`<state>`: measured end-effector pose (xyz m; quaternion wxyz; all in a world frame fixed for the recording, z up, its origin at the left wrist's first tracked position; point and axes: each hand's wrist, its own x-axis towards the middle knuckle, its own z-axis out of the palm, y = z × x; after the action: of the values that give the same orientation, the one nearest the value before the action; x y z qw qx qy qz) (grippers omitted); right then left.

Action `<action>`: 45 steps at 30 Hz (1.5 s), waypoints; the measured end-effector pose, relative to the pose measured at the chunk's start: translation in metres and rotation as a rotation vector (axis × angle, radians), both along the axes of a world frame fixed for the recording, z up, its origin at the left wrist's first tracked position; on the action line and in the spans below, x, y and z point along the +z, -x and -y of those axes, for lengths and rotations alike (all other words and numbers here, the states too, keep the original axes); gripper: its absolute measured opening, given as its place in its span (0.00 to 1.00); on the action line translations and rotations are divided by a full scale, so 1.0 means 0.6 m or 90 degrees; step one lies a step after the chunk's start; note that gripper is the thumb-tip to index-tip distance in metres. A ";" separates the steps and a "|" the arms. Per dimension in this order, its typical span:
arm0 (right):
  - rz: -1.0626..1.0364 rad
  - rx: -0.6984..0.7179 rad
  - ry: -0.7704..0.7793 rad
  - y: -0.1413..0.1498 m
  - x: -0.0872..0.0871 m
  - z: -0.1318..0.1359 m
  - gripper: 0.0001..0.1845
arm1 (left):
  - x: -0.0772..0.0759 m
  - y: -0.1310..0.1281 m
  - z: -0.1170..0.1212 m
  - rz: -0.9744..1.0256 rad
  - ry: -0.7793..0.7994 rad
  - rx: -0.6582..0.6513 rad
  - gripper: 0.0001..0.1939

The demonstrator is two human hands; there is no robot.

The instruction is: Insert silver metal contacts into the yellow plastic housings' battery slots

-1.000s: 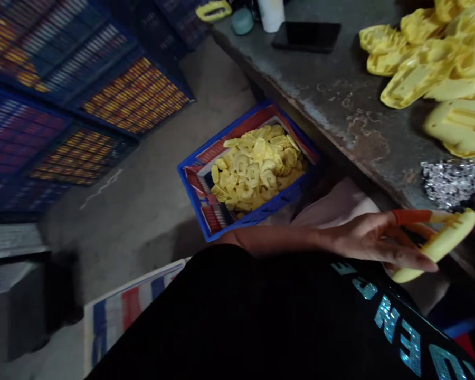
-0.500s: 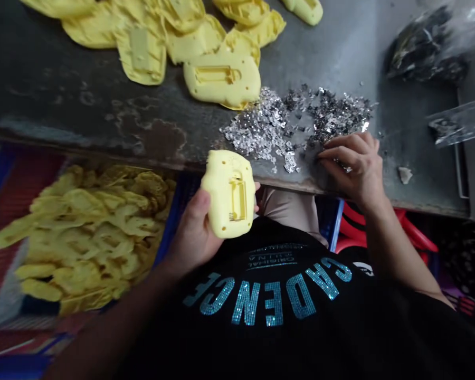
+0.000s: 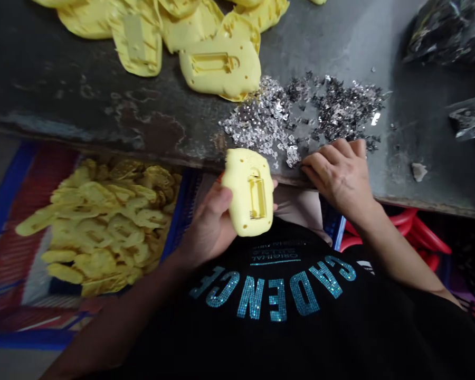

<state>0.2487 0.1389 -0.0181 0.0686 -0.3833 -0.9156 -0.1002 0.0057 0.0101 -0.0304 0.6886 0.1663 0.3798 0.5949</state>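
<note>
My left hand (image 3: pixel 209 229) grips a yellow plastic shell (image 3: pixel 250 192) just below the near edge of the grey table (image 3: pixel 83 111), its slotted inner side facing up. My right hand (image 3: pixel 338 174) rests on the table edge with its fingers curled at the near side of a heap of small shiny metal pieces (image 3: pixel 296 113). Whether those fingers pinch a piece is hidden. More yellow shells (image 3: pixel 174 37) lie piled at the back left of the table.
A blue crate (image 3: pixel 8 174) on the floor to my left holds several yellow plastic parts (image 3: pixel 103 221). Clear bags with dark parts (image 3: pixel 447 37) lie at the table's far right. A red stool (image 3: pixel 415 237) shows under the table.
The view swung from the floor crate to the table. My left hand brought the yellow shell in front of my chest. My right hand drew back slightly toward the near edge of the metal heap.
</note>
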 end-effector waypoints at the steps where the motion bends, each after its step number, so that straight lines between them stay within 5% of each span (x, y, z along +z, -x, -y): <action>1: 0.020 -0.002 -0.009 0.000 0.002 -0.002 0.18 | -0.001 0.000 0.000 0.017 0.001 -0.013 0.37; 6: -0.017 -0.029 0.030 -0.008 0.012 -0.010 0.13 | -0.005 0.000 0.000 0.081 0.013 -0.091 0.42; 12: -0.547 0.087 0.455 0.018 0.039 0.031 0.13 | -0.016 -0.009 0.004 0.141 -0.017 -0.151 0.40; 15: -0.650 0.108 0.573 0.045 0.036 0.053 0.20 | -0.019 -0.014 0.007 0.141 -0.018 -0.155 0.39; 24: -0.499 0.082 0.388 0.028 0.038 0.064 0.23 | -0.009 -0.023 0.016 0.133 -0.032 -0.144 0.34; 39: -0.464 0.097 0.305 0.037 0.031 0.075 0.22 | -0.010 -0.029 0.016 0.099 0.010 -0.128 0.42; 45: -0.440 0.103 0.232 0.032 0.028 0.082 0.12 | -0.010 -0.030 0.015 0.123 0.003 -0.147 0.42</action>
<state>0.2292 0.0897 -0.0012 0.3112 -0.3269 -0.8686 0.2045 0.0239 0.0014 -0.0363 0.7860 0.1494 0.2916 0.5243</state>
